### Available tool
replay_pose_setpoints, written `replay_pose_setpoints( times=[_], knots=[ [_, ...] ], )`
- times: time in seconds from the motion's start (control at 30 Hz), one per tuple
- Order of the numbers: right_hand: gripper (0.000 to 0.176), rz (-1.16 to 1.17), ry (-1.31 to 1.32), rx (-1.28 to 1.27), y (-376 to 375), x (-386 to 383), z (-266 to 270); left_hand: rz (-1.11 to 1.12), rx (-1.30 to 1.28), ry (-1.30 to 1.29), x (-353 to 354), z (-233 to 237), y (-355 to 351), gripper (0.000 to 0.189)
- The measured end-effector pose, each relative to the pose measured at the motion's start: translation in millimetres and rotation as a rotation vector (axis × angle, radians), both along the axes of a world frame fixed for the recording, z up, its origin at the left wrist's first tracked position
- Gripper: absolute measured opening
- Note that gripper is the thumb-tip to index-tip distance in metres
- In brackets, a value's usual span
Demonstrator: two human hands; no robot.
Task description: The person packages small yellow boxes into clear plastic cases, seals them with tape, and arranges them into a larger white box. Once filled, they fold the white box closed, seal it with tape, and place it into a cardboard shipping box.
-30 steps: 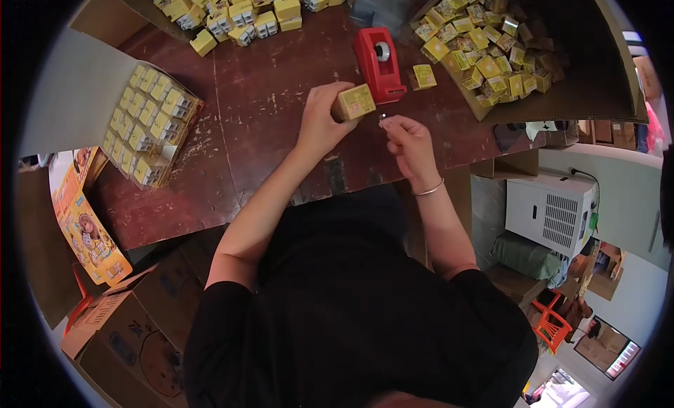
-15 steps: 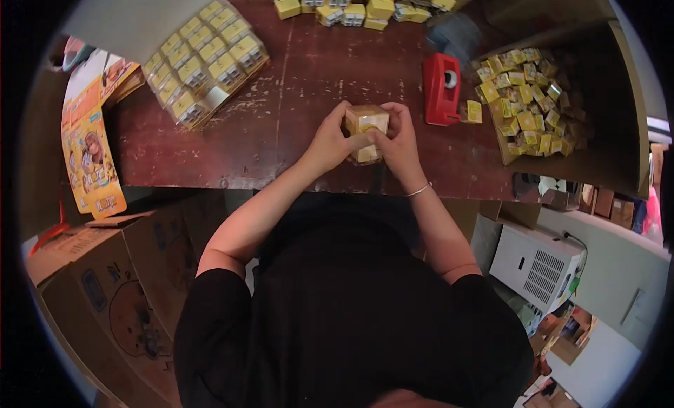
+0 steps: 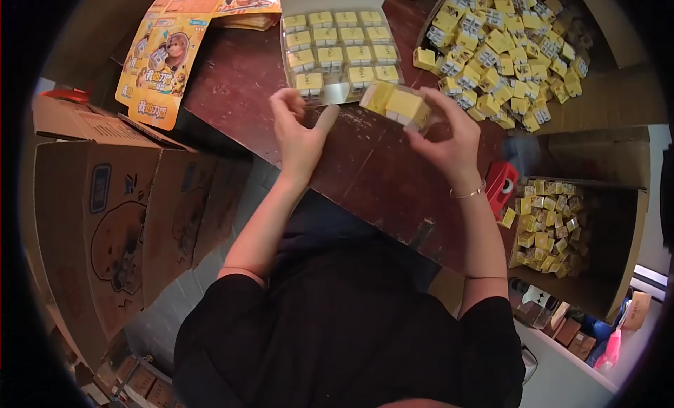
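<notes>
In my right hand (image 3: 449,137) is a small clear pack with yellow-and-white boxes (image 3: 397,104), gripped at its right end between thumb and fingers. Its left end lies near the front right corner of a display tray (image 3: 335,93). Rows of small yellow-topped boxes (image 3: 329,57) fill that tray, with one gap in the front row. My left hand (image 3: 300,130) is at the tray's front left edge, thumb and fingers apart, holding nothing.
Loose yellow boxes (image 3: 491,53) are heaped at the upper right. A red tape dispenser (image 3: 500,185) stands beside a carton of more yellow boxes (image 3: 547,229). Orange printed sheets (image 3: 165,57) lie at the upper left, above large cartons (image 3: 116,225).
The view has turned and shifted left, bringing the tray to the centre. My left hand has let go of the pack and opened; my right hand has carried it to the tray.
</notes>
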State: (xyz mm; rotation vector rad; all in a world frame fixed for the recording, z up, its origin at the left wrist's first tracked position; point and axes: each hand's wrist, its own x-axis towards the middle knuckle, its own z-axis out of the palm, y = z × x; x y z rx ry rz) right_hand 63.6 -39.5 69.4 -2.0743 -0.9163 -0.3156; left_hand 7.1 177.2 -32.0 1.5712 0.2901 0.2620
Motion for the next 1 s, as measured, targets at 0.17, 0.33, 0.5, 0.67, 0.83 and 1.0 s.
replay_pose_setpoints(
  times=[0.17,0.33,0.5,0.67,0.83,1.0],
  knots=[
    [0.052,0.152,0.251,0.061,57.3,49.6,0.2,0.534,0.691,-0.198,30.7,-20.2,6.8,0.096],
    [0.052,0.318,0.074,-0.172,80.0,81.2,-1.1,0.42,0.447,-0.089,32.9,-22.3,15.0,0.091],
    [0.063,0.35,-0.067,-0.637,105.2,64.7,-10.9,0.103,0.307,-0.146,17.2,-20.2,39.1,0.102],
    [0.055,0.133,-0.526,-0.62,101.7,50.8,-69.9,-0.161,-0.157,-0.164,7.4,-22.9,75.2,0.086],
    [0.061,0.139,0.474,-0.046,65.1,114.0,-67.9,-0.142,-0.437,-0.202,75.7,-24.3,83.3,0.072],
    [0.072,0.264,1.117,0.686,46.5,69.2,-85.4,-0.155,-0.529,-0.228,76.4,-27.9,70.8,0.082]
  ],
)
